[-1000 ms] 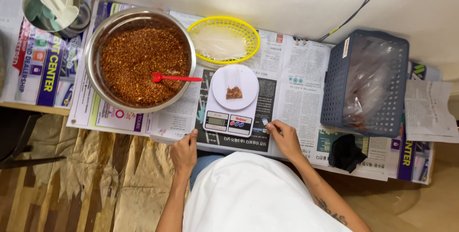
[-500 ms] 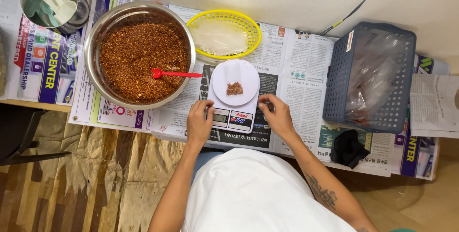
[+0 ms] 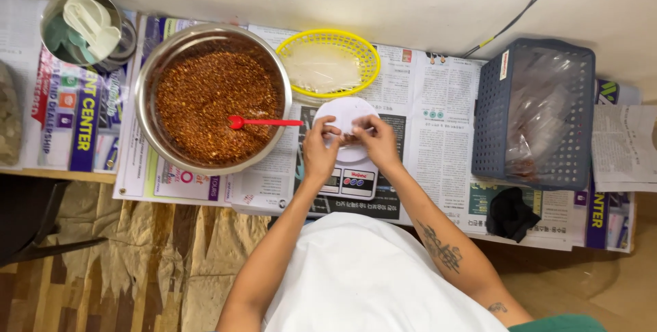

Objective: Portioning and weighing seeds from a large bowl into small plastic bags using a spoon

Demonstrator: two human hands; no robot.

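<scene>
Both hands have come up from the bench edge onto the round white plate on the small kitchen scale. The left hand and right hand now pinch the small brownish packet there, fingers closed on it.

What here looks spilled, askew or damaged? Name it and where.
Nothing looks spilled or damaged. The red spoon lies in the flake-filled metal bowl, handle over the rim. Both hands, left hand and right hand, meet over the white plate on the scale. Newspapers overlap unevenly.

1 steel bowl | 1 red spoon | 2 baskets
</scene>
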